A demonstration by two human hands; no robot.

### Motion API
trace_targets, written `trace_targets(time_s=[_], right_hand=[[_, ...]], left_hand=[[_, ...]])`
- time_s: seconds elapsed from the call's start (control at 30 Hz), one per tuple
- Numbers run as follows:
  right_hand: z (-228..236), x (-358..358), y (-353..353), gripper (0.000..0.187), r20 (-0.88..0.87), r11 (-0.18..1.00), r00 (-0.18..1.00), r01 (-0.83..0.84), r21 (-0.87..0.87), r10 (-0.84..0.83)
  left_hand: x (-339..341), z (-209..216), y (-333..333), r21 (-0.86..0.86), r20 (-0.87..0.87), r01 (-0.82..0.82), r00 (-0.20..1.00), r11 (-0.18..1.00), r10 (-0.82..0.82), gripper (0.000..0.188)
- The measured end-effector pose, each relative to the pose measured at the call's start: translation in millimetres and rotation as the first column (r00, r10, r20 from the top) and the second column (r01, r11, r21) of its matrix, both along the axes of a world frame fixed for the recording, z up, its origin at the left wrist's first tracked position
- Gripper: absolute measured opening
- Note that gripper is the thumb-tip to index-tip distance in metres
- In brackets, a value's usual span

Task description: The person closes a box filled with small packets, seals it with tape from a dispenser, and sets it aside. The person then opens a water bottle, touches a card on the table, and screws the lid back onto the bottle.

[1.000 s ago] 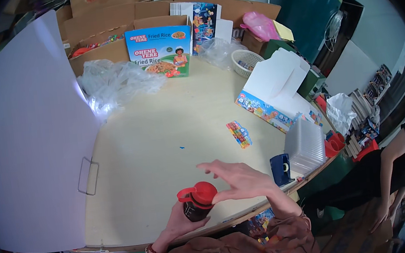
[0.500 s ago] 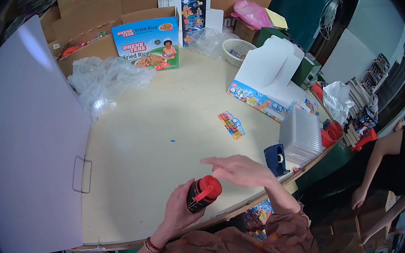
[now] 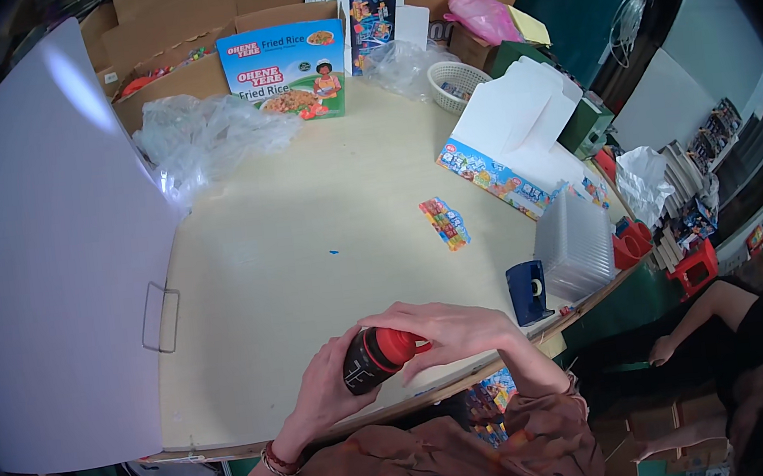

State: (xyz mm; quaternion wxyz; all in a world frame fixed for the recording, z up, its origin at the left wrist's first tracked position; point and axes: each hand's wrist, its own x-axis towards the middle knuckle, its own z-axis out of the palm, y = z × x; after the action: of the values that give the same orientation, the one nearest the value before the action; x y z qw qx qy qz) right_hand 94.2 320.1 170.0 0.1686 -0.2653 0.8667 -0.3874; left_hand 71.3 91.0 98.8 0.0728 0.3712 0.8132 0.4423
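Close to the table's near edge, my left hand (image 3: 321,386) is wrapped round the body of a black drink bottle (image 3: 363,367). The bottle is tilted, its red lid (image 3: 396,345) leaning right. My right hand (image 3: 445,329) closes over that lid, with fingers across its top and the thumb side below, by the red carry loop (image 3: 423,346). Part of the lid is hidden under the fingers. Farther off on the table lie a colourful printed card (image 3: 446,224) and a tiny blue scrap (image 3: 334,252).
On the right stand a blue tape dispenser (image 3: 527,293), stacked clear plastic trays (image 3: 574,250) and an open white display box (image 3: 518,121). At the back are a blue food carton (image 3: 285,71), plastic bags (image 3: 195,141) and a white basket (image 3: 445,92). A white panel (image 3: 50,273) borders the left; another person (image 3: 730,322) is at right.
My right hand has come from beside the bottle, finger pointing, onto its lid. The bottle has turned so its carry loop faces right. The view has shifted slightly.
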Motion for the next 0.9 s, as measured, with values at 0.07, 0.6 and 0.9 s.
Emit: trace_targets(time_s=[0.07,0.6,0.9], right_hand=[[2.2,2.1,0.4,0.070,-0.066,1.000,0.998,0.010,-0.013,-0.011],[45.5,74.8,9.7,0.099,-0.204,0.166,0.970,-0.182,-0.969,-0.129],[60.7,85.1,6.1,0.083,-0.347,0.353,0.923,-0.272,-0.895,-0.169]], left_hand=[[-0.4,5.3,0.8,0.039,0.059,0.007,0.998,0.999,-0.009,0.081],[-11.7,94.1,2.6,0.713,-0.322,0.220,0.946,0.666,0.032,0.064],[-2.6,122.8,15.4,0.753,-0.536,0.382,0.828,0.535,0.163,0.032]])
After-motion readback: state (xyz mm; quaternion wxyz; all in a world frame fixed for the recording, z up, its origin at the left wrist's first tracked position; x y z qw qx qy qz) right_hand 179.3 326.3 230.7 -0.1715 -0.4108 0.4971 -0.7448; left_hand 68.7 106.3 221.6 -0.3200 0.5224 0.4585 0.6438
